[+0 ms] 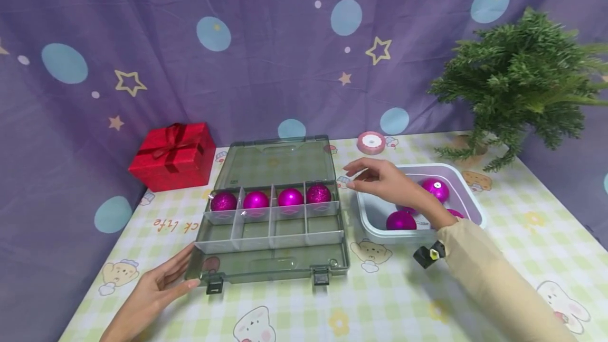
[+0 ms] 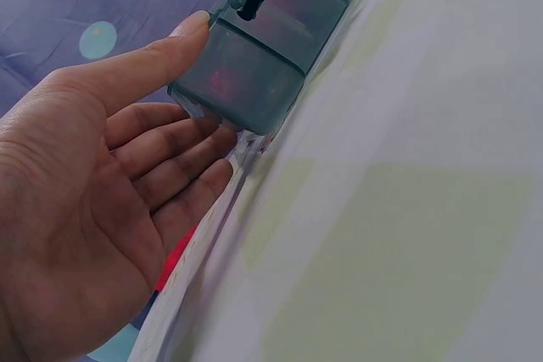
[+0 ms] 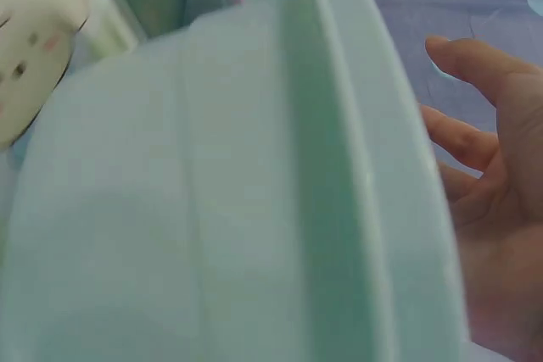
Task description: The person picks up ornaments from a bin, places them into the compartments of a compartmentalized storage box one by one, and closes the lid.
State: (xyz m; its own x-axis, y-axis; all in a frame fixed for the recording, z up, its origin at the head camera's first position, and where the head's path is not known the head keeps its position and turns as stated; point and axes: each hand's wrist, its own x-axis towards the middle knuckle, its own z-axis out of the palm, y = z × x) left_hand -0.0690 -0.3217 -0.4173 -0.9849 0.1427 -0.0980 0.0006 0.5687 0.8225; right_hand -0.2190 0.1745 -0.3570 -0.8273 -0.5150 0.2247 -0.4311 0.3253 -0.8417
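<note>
A translucent grey-green compartment box (image 1: 287, 265) lies with its lid (image 1: 280, 165) tipped back. Its back row holds several shiny magenta Christmas balls (image 1: 255, 202), one per compartment, some glittery and some smooth. My left hand (image 1: 154, 292) holds the front left corner, thumb at the front edge and fingers along the side; the left wrist view shows this hand (image 2: 110, 175) close up. Over the left rim of a pale blue tub (image 1: 476, 210) hovers my right hand (image 1: 387, 181), fingers loosely bent with nothing between them. More magenta balls (image 1: 401, 220) lie in the tub, partly hidden by the forearm.
A red gift box (image 1: 173, 160) with a dark bow stands at the back left. Behind the tub lies a pink ribbon roll (image 1: 371, 143). An artificial fir tree (image 1: 518, 78) leans over the back right. The checked tablecloth (image 1: 404, 300) ends at a purple curtain (image 1: 266, 67).
</note>
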